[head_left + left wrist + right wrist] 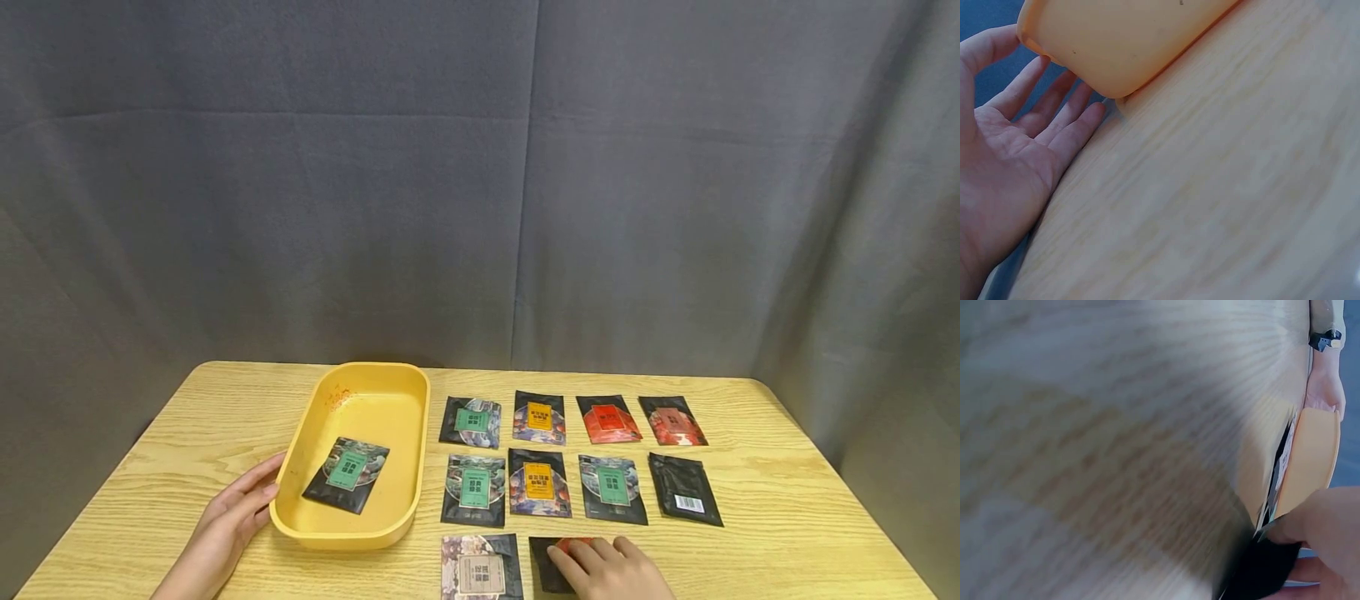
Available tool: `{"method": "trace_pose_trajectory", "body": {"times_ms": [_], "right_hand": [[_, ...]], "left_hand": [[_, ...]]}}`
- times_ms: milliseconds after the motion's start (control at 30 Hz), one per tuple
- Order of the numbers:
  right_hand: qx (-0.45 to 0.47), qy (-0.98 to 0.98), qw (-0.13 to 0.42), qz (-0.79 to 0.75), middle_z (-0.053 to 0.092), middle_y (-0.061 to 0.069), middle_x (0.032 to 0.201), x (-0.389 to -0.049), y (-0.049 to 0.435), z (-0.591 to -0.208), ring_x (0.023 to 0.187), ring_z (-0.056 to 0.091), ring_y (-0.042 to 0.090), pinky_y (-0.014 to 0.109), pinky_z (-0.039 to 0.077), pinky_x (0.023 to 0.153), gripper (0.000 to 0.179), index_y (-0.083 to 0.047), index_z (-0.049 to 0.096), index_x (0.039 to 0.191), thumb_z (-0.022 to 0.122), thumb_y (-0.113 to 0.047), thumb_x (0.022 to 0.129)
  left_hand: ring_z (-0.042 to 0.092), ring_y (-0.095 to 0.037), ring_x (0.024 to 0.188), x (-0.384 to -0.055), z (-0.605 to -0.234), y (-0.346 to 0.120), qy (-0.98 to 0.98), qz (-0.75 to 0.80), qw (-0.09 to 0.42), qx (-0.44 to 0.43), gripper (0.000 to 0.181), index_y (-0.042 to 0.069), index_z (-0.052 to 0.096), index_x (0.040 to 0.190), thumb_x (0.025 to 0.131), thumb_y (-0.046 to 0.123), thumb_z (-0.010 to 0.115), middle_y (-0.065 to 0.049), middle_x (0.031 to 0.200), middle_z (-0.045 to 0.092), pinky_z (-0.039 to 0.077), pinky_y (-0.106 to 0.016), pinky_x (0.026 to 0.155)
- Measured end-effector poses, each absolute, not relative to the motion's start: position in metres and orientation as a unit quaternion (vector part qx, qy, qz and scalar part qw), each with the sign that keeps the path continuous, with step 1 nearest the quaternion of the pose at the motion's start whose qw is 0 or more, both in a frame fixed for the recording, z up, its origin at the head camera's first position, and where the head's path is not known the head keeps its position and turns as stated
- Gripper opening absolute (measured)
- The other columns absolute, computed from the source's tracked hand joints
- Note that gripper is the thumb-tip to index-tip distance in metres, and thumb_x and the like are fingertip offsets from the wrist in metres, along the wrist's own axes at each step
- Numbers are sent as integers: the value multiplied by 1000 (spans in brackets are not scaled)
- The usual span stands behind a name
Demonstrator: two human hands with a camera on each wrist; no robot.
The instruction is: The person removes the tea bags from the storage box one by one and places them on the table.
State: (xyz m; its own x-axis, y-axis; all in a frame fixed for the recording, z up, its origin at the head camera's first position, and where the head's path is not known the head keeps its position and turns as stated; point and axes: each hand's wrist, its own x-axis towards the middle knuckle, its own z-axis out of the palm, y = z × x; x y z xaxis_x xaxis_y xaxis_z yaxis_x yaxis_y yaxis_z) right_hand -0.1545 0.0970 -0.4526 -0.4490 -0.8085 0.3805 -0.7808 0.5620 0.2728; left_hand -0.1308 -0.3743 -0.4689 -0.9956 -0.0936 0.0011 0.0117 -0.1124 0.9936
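Observation:
A yellow plastic bin (408, 525) stands on the left half of the table, one black packet with a green label (347, 475) lying flat inside it. My left hand (232, 517) rests against the bin's near left side; in the left wrist view its fingers (1075, 128) are nearly straight, touching the rim and corner. At the table's near edge, my right hand (611, 571) pinches a black packet with a red patch (550, 562), partly hidden beneath the fingers. Just left of it lies a packet with a beige label (482, 568).
Several flat packets lie in rows right of the bin, among them a yellow-labelled one (540, 483), a bright red one (609, 419) and one turned barcode side up (685, 490). A grey curtain (480, 183) hangs behind the wooden table (810, 533).

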Motion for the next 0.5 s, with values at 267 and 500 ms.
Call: {"method": "trace_pose_trajectory", "body": {"times_ms": [267,500], "right_hand": [[464,-861,204,-41,70,-5,86,-152,95,-455,67,62,11,23,44,51,57,-25,75,106,46,-71,92],[475,-855,202,-54,70,-4,89,-152,97,-458,66,61,11,20,37,49,57,-25,74,109,46,-71,92]], "left_hand": [[57,3,113,-131,-467,-374,-672,-739,30,37,43,4,42,146,106,15,48,24,125,57,52,-20,88],[57,3,113,-131,-467,-374,-674,-737,29,36,49,-5,35,149,106,15,48,24,125,57,51,-20,89]]}}
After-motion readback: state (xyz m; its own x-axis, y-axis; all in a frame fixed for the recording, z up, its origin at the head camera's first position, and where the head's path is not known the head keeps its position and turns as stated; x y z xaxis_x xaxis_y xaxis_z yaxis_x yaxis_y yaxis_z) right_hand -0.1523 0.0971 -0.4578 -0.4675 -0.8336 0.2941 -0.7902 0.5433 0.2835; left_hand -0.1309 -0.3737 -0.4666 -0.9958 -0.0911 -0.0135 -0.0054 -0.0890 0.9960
